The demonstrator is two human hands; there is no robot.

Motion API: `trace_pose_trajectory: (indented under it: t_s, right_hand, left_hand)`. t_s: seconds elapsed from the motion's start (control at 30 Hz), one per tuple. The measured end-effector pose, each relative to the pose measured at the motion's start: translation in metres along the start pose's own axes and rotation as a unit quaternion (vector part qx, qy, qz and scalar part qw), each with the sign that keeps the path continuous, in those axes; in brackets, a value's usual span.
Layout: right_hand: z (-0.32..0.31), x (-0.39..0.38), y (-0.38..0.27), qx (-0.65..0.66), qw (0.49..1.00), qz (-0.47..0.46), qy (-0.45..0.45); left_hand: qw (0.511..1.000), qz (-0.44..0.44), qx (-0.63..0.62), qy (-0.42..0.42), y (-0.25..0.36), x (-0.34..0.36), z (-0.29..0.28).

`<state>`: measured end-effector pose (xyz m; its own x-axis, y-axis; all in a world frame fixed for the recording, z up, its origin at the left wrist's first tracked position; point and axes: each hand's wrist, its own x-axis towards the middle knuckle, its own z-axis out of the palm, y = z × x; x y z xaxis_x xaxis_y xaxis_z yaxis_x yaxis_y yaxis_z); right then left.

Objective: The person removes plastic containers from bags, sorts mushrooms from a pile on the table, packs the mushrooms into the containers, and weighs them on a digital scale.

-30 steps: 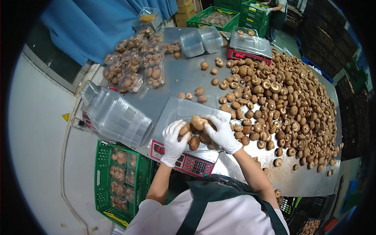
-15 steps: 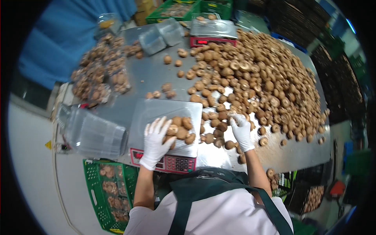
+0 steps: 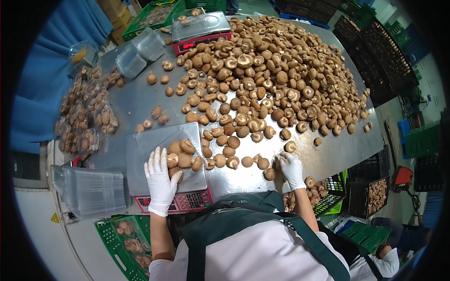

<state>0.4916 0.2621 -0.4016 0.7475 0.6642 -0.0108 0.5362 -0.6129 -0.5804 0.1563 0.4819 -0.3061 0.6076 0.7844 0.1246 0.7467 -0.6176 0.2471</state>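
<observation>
Left hand (image 3: 161, 187) lying over scale (image 3: 136, 154), fingers extending, thumb standing wide of them. Mushrooms (image 3: 185, 160) resting on scale at 3 o'clock of left fingers, nearest lying just beside fingers and thumb. Right hand (image 3: 293, 172) reaching over table (image 3: 323, 154), fingers curling narrow; cannot tell whether gripping. Single mushroom (image 3: 290, 147) lying near, 12 o'clock of right hand; heap (image 3: 286, 77) spreading beyond.

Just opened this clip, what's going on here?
A person's gloved left hand is spread beside a small group of mushrooms on a scale. The gloved right hand is low over the metal table, near loose mushrooms; whether it grips one is unclear. A large heap of mushrooms lies beyond, with filled clear packs at the left.
</observation>
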Motion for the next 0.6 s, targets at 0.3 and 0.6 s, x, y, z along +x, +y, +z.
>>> trace_pose_trajectory:
  t_s: [0.3,0.6]
  right_hand:
    - [-0.024,-0.018,-0.010,-0.064,0.997,-0.043,-0.003]
    - [0.011,-0.050,-0.009,-0.122,0.976,-0.153,-0.093]
  left_hand:
    - [0.998,-0.022,-0.015,0.051,0.012,-0.001,0.008]
    - [0.974,-0.053,-0.169,0.144,0.018,-0.004,0.006]
